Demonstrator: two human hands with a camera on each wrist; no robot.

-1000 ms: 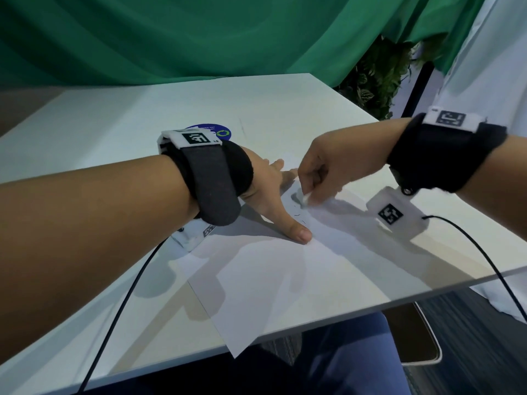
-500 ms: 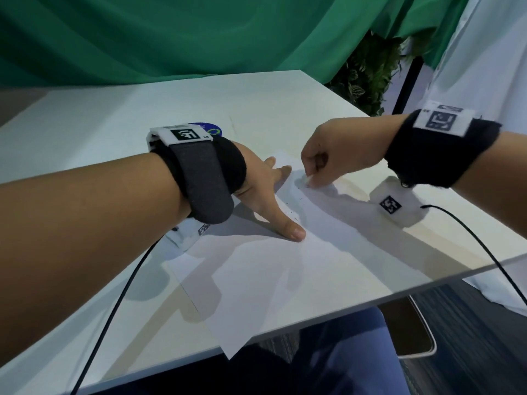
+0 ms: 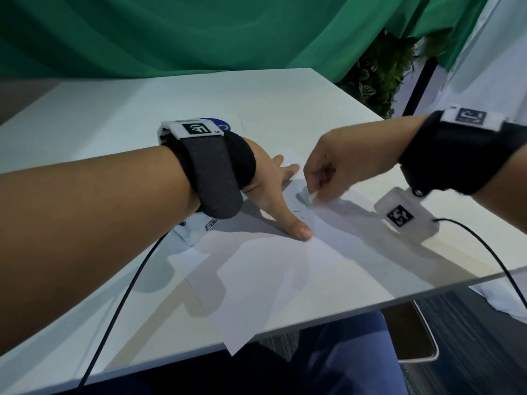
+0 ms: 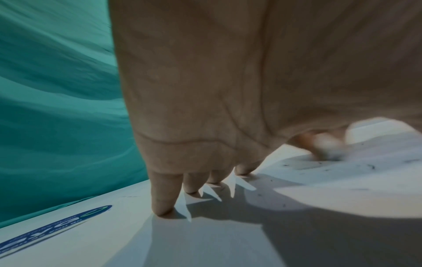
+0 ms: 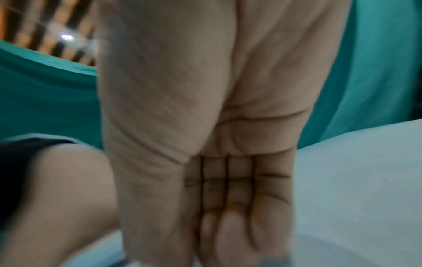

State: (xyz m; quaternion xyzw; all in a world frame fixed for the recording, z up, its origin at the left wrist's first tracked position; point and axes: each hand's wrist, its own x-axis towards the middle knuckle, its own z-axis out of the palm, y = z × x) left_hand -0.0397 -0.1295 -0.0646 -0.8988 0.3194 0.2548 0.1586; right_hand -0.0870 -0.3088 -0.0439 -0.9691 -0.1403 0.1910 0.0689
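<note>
A white sheet of paper point(image 3: 271, 269) lies on the white table point(image 3: 119, 115), one corner past the near edge. My left hand point(image 3: 273, 192) presses flat on it, fingers point(image 4: 164, 196) straight and spread, thumb out toward me. Just right of it, my right hand point(image 3: 315, 186) is curled into a fist and pinches a small white eraser point(image 3: 312, 197) against the paper. The left wrist view shows the eraser point(image 4: 326, 144) blurred, with dark crumbs point(image 4: 370, 166) and faint marks nearby. In the right wrist view the curled fingers point(image 5: 228, 195) hide the eraser.
A round blue sticker point(image 3: 221, 126) sits on the table behind my left wrist. Black cables hang from both wrist units point(image 3: 399, 216) over the near edge. A plant point(image 3: 379, 69) and green curtain point(image 3: 199, 32) stand behind. My blue-clad knee point(image 3: 328, 363) is below.
My right hand slid the eraser away across the paper and back toward me. My left hand has stayed pressed on the sheet.
</note>
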